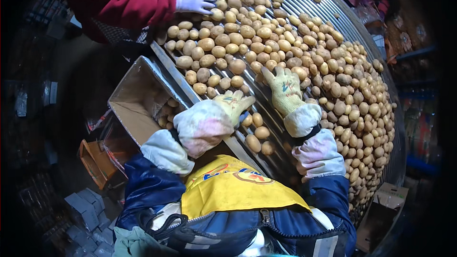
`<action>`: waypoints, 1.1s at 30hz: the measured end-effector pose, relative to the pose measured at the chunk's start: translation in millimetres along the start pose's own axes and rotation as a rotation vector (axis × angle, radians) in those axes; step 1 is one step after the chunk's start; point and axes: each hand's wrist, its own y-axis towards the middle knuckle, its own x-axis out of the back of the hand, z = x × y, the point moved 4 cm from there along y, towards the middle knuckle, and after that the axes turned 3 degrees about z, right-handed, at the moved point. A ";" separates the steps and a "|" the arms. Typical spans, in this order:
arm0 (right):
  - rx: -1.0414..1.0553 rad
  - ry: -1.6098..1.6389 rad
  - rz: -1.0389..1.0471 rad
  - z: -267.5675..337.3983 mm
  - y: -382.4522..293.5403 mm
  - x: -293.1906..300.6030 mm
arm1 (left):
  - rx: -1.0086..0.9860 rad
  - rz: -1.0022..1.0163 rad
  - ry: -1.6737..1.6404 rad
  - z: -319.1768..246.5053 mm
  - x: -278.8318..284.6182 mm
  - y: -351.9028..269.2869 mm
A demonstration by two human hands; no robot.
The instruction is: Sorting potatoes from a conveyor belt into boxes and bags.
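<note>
My left hand (232,104), in a cream knit glove, lies over the near edge of the roller conveyor (282,125). Its thumb points right, and a few potatoes (262,132) rest on the rollers just below it. A small blue thing (243,116) shows under that palm; whether the hand grips it I cannot tell. In a matching glove, my right hand (284,86) reaches over the rollers with its fingers apart. Its fingertips meet the edge of the dense potato layer (264,57), and nothing shows gripped in it.
A cardboard box (132,114) holding some potatoes stands against the conveyor's metal side rail (175,71). Across from it, a co-worker's white-gloved hand (194,2) touches potatoes. An orange container (93,162) is at lower left, another cardboard box (380,217) at lower right.
</note>
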 end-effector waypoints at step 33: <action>-0.224 0.624 -0.261 -28.2 -131.6 20.5 | 0.008 -0.370 0.044 2.2 27.8 -23.1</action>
